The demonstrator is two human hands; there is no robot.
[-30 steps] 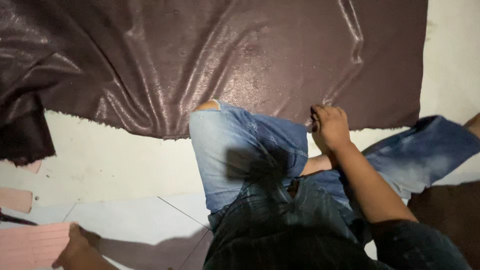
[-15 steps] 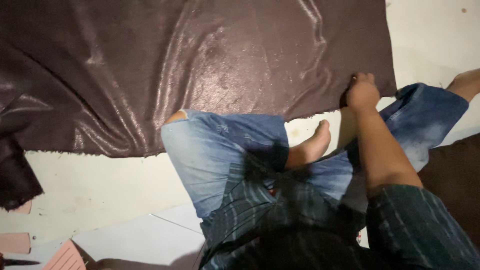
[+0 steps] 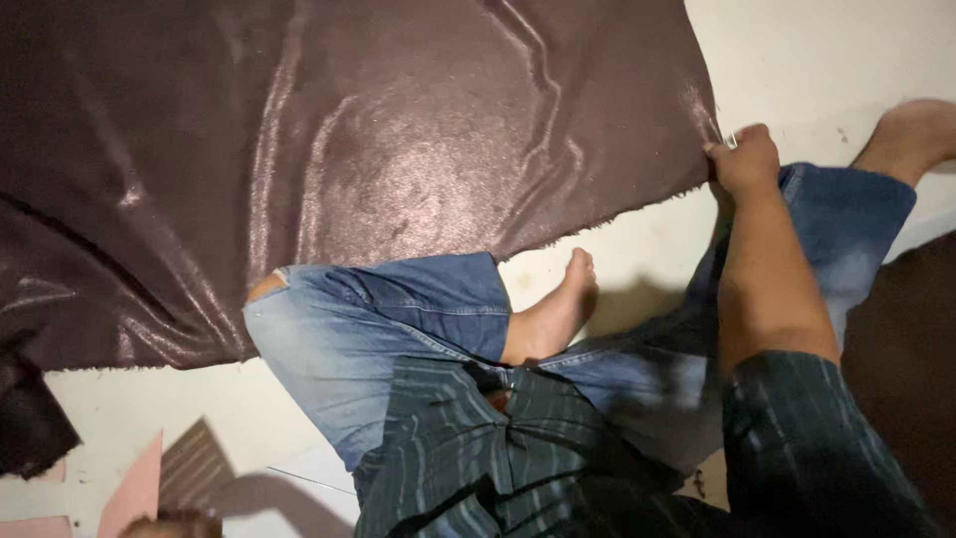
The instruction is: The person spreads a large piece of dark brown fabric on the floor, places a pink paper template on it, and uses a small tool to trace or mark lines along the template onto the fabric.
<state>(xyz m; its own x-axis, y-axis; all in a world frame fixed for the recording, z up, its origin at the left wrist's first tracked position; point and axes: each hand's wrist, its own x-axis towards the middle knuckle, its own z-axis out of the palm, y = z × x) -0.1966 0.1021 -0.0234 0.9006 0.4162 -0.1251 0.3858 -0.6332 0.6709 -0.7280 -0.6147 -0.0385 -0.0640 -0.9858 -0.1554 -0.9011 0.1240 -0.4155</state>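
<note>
A large sheet of dark brown leather-like material [image 3: 378, 169] is spread flat on the pale floor [image 3: 827, 60], glossy and wrinkled, filling most of the upper frame. Its lower right corner is gripped by the right hand [image 3: 745, 159], which is closed in a fist on the sheet's edge; something small and shiny is seen at the fingers, too small to tell what. The right forearm is stretched out over the right leg in faded blue jeans [image 3: 846, 229]. The person is seated on the floor, left knee [image 3: 349, 329] bent and resting on the sheet's lower edge, a bare foot [image 3: 553, 314] tucked just beside it on the floor. A second bare foot [image 3: 911, 134] is seen at the right edge. A dark striped shirt [image 3: 478, 448] fills the lower centre. Only a sliver of the left hand [image 3: 169, 523] is seen at the bottom left edge; its state cannot be told. Pink card pieces [image 3: 129, 493] lie near it. A dark scrap [image 3: 30, 428] lies at the far left.
</note>
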